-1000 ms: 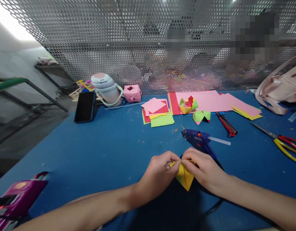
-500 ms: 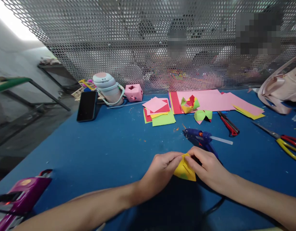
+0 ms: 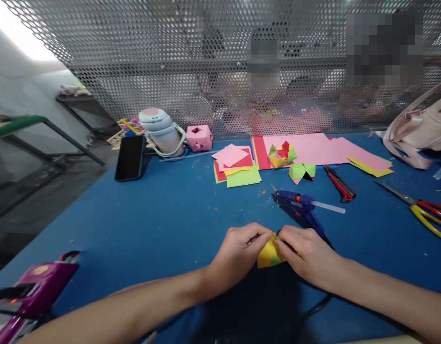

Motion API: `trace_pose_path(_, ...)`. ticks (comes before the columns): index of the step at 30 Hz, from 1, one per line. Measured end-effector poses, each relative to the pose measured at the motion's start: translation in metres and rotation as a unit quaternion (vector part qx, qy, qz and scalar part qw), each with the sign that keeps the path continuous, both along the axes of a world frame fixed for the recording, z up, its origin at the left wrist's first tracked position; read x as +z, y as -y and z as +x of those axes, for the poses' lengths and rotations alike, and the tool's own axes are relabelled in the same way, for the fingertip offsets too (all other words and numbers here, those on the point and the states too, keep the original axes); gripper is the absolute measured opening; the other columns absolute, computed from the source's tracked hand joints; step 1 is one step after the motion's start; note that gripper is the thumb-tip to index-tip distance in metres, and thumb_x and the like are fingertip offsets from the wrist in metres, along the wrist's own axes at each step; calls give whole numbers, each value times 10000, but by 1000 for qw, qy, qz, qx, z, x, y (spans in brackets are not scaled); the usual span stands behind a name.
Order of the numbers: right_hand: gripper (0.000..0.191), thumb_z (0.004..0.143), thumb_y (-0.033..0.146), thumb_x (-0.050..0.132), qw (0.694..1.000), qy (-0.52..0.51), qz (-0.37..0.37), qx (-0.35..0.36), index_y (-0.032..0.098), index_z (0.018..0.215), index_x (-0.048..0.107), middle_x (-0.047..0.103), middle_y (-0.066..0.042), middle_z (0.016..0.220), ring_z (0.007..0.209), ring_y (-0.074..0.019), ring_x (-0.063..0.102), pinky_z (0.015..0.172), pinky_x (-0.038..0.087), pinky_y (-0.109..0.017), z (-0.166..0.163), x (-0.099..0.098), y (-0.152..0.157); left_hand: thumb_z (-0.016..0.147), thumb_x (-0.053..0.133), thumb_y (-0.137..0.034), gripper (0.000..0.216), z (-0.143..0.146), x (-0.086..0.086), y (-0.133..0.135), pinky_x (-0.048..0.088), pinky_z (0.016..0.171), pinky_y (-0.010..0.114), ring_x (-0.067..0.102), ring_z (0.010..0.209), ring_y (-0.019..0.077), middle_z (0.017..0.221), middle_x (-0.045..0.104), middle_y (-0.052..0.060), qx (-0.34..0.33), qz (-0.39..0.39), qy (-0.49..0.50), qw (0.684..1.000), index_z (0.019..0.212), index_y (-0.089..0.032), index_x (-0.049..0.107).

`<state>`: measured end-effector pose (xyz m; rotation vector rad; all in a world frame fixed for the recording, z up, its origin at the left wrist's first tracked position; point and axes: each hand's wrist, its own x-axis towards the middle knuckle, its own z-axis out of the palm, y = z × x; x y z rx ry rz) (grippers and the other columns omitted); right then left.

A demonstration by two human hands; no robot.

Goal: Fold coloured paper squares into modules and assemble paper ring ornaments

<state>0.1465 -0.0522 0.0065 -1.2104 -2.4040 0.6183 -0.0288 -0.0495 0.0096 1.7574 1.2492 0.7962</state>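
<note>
A small folded yellow paper piece (image 3: 268,255) with a touch of green sits between both of my hands, low over the blue table (image 3: 163,210). My left hand (image 3: 238,255) pinches its left side with curled fingers. My right hand (image 3: 306,253) pinches its right side, fingertips meeting the left hand's at the top of the fold. Just beyond my right hand lies a blue hot glue gun (image 3: 301,208) with a clear glue stick sticking out to the right.
Stacked coloured paper squares (image 3: 238,167), pink sheets (image 3: 313,148), two folded paper shapes (image 3: 283,155), a red-handled cutter (image 3: 340,184) and scissors (image 3: 421,210) lie further back. A phone (image 3: 130,157), bottle (image 3: 161,131) and pink paper cube (image 3: 199,137) stand at the mesh wall. A magenta device (image 3: 34,294) sits at left.
The yellow piece has been pressed smaller and turned between my fingers; a second ago its point hung down, now it is a compact fold. Both hands stayed in place.
</note>
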Motion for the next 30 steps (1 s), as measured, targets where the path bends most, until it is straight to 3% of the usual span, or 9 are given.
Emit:
trace_pose_path(8,287,934,236,334,1000,-15,-12,21,182,689,474,494,4,646,570,-104,460,553,352,-221,-1,5,-1,820,521,-205,172,-2,1,-2,448,660,152,617,712,99,779,704,-8,-29,6,29,999,808,-168,689)
trace_pose_path(15,295,936,276,342,1000,5,23,9,176,697,484,492,1,633,544,-111,446,529,326,-242,-1,0,0,832,506,-229,181,-2,-2,-4,466,673,169,627,737,110,823,707,-4,35,5,22,999,822,-178,679)
trace_pose_path(26,307,945,203,323,987,20,150,49,157,709,514,513,-13,623,540,-111,478,532,339,-238,2,-7,-1,821,512,-164,174,-4,-4,2,463,721,138,636,763,93,858,708,-13,-20,63,-7,998,893,-189,668)
trace_pose_path(30,286,942,223,341,987,33,144,63,162,727,519,520,-12,630,541,-116,483,524,351,-239,2,-6,1,831,505,-158,175,-5,-5,2,461,706,136,639,731,90,810,711,-18,-49,73,-18,996,842,-190,676)
